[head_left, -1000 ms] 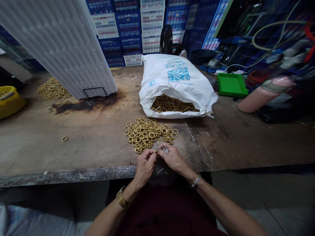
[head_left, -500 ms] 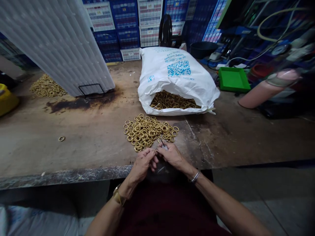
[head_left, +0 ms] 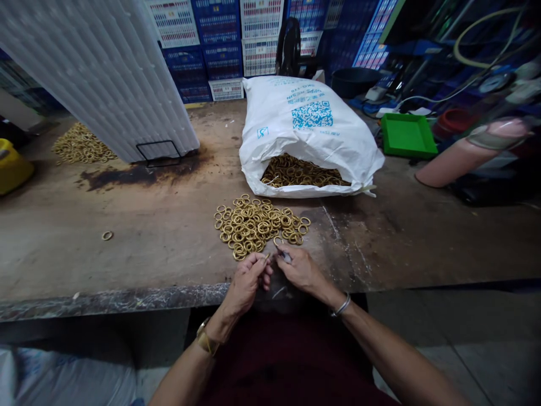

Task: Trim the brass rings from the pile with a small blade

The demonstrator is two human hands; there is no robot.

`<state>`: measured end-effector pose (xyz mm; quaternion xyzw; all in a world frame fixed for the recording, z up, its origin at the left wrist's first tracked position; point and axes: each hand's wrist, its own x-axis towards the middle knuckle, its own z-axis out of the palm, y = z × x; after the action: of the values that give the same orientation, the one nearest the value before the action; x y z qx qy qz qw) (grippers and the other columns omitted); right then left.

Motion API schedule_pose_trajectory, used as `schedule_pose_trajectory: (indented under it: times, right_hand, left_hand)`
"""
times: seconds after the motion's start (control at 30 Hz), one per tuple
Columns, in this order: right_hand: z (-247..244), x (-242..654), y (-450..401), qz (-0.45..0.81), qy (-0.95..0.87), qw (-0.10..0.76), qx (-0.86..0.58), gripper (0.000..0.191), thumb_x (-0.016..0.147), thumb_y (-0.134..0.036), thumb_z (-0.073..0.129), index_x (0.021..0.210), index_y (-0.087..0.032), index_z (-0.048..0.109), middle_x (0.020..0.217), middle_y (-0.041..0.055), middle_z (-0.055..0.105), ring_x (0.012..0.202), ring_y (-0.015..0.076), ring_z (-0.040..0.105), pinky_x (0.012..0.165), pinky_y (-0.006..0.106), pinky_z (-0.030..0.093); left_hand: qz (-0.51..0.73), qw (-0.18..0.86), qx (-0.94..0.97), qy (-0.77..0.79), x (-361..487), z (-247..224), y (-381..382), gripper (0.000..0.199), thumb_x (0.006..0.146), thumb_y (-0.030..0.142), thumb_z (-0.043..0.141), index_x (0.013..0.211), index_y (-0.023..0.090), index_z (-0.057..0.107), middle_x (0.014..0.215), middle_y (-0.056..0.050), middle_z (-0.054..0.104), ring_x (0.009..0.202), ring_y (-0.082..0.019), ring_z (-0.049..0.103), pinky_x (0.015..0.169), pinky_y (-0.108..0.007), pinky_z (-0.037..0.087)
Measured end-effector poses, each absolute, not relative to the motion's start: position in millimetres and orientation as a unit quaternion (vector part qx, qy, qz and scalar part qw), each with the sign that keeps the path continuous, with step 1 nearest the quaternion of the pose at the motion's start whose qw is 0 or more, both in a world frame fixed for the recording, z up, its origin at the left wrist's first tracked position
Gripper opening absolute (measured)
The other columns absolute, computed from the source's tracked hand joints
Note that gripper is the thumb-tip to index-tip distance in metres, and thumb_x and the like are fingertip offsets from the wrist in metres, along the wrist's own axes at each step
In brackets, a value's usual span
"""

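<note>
Brass-coloured rings lie in a loose pile (head_left: 251, 223) near the front of the workbench. Just below that pile, my left hand (head_left: 249, 279) pinches a single ring (head_left: 267, 256) between thumb and forefinger. My right hand (head_left: 300, 270) is closed around a small, slim tool (head_left: 286, 257) with a grey part; its kind is too small to make out. The tool's dark tip points toward a ring at the near edge of the pile. A small gap separates my two hands.
Behind the pile an opened white sack (head_left: 291, 135) full of rings lies on the bench (head_left: 160, 248). At left stand a white corrugated panel stack (head_left: 105, 79), another ring heap (head_left: 82, 144) and one stray ring (head_left: 107, 235). A green tray (head_left: 408, 135) and a pink bottle (head_left: 456, 155) are at right.
My hands have moved slightly apart, the right one shifting right with the tool. The ring in my left hand shows more clearly. The whole view has shifted a little.
</note>
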<state>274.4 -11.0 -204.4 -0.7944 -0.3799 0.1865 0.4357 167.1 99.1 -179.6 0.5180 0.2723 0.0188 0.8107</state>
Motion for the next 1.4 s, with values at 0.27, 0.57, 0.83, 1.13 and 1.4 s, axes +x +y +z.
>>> schedule_pose_trajectory:
  times: [0.27,0.57,0.83,1.13,1.4]
  right_hand:
    - [-203.7,266.8,-15.4,0.184,-0.468,0.313,-0.806,0.010,0.075,-0.011,0.046,0.073,-0.017,0.054,0.066,-0.0011,0.055,0.057,0.0106,0.048,0.054,0.019,0.029]
    - [-190.7,270.4,-11.2,0.220,-0.461,0.249,-0.823,0.009,0.077,-0.012,0.049,0.074,-0.016,0.056,0.066,-0.0007,0.057,0.059,0.0111,0.049,0.054,0.020,0.028]
    - [-192.2,285.2,-6.9,0.203,-0.440,0.197,-0.853,0.010,0.079,-0.012,0.049,0.082,-0.017,0.057,0.072,0.0011,0.059,0.063,0.0136,0.052,0.054,0.021,0.026]
    - [-203.5,281.1,-6.4,0.076,-0.359,0.179,-0.913,0.022,0.087,-0.022,0.050,0.108,-0.017,0.048,0.085,0.0031,0.061,0.071,0.0168,0.057,0.057,0.023,0.027]
    - [-205.8,282.1,3.9,0.087,-0.361,0.124,-0.920,0.013,0.085,-0.017,0.047,0.097,-0.020,0.050,0.092,0.0019,0.060,0.075,0.0158,0.056,0.058,0.024,0.028]
  left_hand:
    - [0.035,0.798,0.534,0.277,166.9,-181.4,95.8,0.040,0.070,0.051,0.061,0.079,0.014,0.048,0.068,-0.001,0.054,0.052,-0.007,0.046,0.048,-0.019,0.041]
    - [0.063,0.772,0.581,0.250,165.5,-189.2,95.3,0.039,0.075,0.053,0.055,0.078,0.014,0.048,0.072,-0.001,0.051,0.057,-0.009,0.048,0.053,-0.022,0.045]
    - [0.055,0.744,0.641,0.180,158.3,-170.2,91.1,0.034,0.082,0.046,0.051,0.076,0.013,0.054,0.071,-0.003,0.055,0.062,-0.009,0.050,0.064,-0.022,0.041]
    - [0.065,0.879,0.386,0.274,159.5,-177.7,93.9,0.027,0.073,0.034,0.064,0.072,0.011,0.049,0.082,-0.008,0.059,0.064,-0.013,0.056,0.052,-0.023,0.046]
    - [0.012,0.924,0.266,0.276,162.0,-174.8,98.1,0.023,0.068,0.030,0.064,0.077,0.011,0.053,0.067,-0.003,0.055,0.053,-0.010,0.050,0.044,-0.021,0.043]
